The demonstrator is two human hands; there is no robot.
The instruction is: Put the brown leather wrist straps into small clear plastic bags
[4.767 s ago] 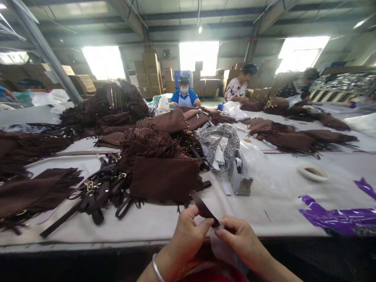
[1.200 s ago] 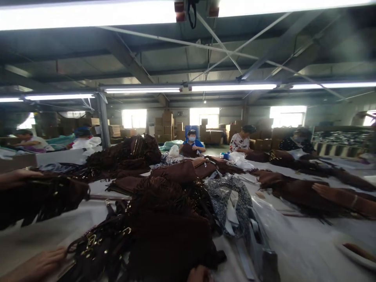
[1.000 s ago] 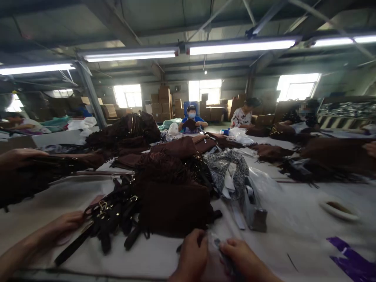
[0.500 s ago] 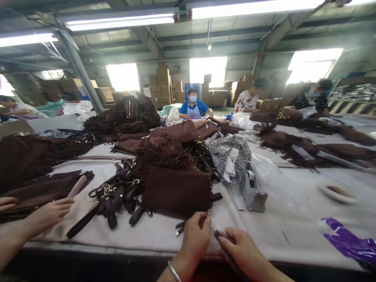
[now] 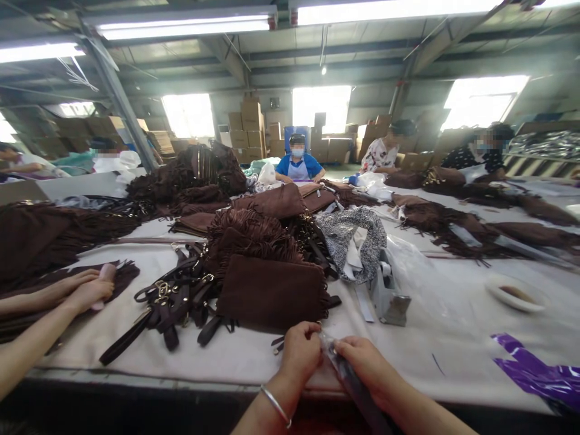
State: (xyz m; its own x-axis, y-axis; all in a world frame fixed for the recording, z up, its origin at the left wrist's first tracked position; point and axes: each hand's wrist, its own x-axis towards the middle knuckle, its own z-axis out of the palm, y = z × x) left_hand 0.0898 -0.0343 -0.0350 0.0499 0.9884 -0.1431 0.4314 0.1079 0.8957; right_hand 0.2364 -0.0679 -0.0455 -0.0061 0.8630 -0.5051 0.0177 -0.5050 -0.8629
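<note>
On the near side of the flat, dark-brown, fringed fabric pouch [image 5: 272, 293] slants a long, dark, leather-like strap [image 5: 359, 393], likely light, bendable and best pinched across its edges. The right hand [image 5: 365, 362] grips its upper end; the left hand [image 5: 301, 351] pinches thin, clear, probably slippery plastic film [image 5: 326, 342] there.

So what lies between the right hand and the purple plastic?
The head view shows pale cloth with one thin dark strand on it, between the right hand and purple plastic.
</note>
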